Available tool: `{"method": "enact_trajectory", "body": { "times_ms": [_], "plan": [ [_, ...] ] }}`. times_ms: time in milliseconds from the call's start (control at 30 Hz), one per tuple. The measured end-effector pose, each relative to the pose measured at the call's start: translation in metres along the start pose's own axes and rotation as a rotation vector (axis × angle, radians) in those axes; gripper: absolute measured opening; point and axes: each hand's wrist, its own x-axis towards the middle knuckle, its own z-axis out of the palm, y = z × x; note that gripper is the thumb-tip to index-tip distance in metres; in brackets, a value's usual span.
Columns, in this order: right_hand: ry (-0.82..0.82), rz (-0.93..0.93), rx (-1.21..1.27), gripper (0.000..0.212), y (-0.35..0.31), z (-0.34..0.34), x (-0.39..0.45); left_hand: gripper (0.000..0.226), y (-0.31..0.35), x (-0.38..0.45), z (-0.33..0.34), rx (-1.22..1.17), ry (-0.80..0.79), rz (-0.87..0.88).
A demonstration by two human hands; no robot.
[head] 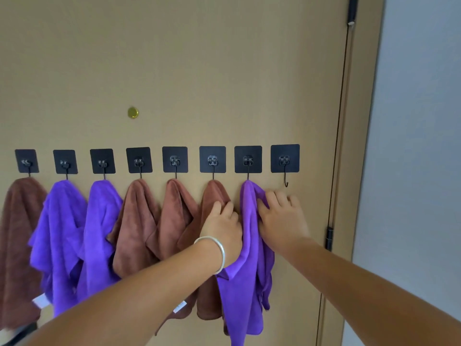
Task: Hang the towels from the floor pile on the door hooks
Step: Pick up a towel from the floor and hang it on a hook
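A row of black adhesive hooks runs across the tan door [199, 71]. Seven carry towels, brown and purple ones. The seventh hook [248, 161] holds a purple towel [247, 283] that hangs long and folded. My left hand [222, 228], with a silver bracelet on its wrist, grips that towel's left edge beside the neighbouring brown towel [212, 196]. My right hand [282, 218] presses its fingers on the towel's upper right side. The eighth hook [286, 183], at the far right, is bare. The floor pile is out of view.
A brass peephole [133, 112] sits above the hooks. The door's hinge edge with a black hinge [329, 237] runs down the right, next to a grey wall [411, 146]. White labels [40, 301] dangle from some towels.
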Motion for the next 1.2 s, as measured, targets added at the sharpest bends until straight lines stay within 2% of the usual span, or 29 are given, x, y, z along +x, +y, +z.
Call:
{"method": "enact_trajectory", "body": {
  "times_ms": [200, 333, 467, 567, 733, 800, 900, 967, 1100, 1200],
  "plan": [
    [-0.24, -0.057, 0.031, 0.066, -0.001, 0.022, -0.026, 0.084, 0.001, -0.023, 0.022, -0.188, -0.039, -0.058],
    [-0.234, -0.068, 0.078, 0.067, -0.002, 0.03, -0.034, 0.092, 0.005, -0.033, 0.018, -0.152, -0.067, -0.002],
    [-0.226, -0.064, 0.098, 0.065, -0.003, 0.033, -0.042, 0.098, 0.011, -0.047, 0.018, -0.166, -0.047, 0.148],
    [-0.24, -0.033, 0.105, 0.063, 0.0, 0.03, -0.049, 0.088, -0.003, -0.047, 0.015, -0.166, -0.001, 0.216],
    [-0.239, 0.079, 0.055, 0.062, 0.003, 0.013, -0.057, 0.053, -0.053, -0.031, 0.006, -0.164, -0.021, 0.351],
    [-0.227, 0.13, 0.014, 0.064, 0.004, 0.006, -0.058, 0.05, -0.07, -0.025, 0.003, -0.174, 0.075, 0.29],
    [-0.237, 0.216, -0.091, 0.067, 0.005, -0.007, -0.061, 0.038, -0.081, -0.022, -0.001, -0.24, 0.36, 0.182],
    [-0.259, 0.285, -0.152, 0.067, 0.003, -0.017, -0.065, 0.039, -0.078, -0.022, 0.001, -0.309, 0.483, 0.183],
    [-0.305, 0.394, -0.245, 0.067, -0.009, -0.047, -0.08, 0.068, -0.06, -0.027, 0.005, -0.429, 0.513, 0.227],
    [-0.32, 0.438, -0.306, 0.066, -0.019, -0.081, -0.101, 0.078, -0.046, -0.027, 0.0, -0.474, 0.534, 0.282]
  ]
}}
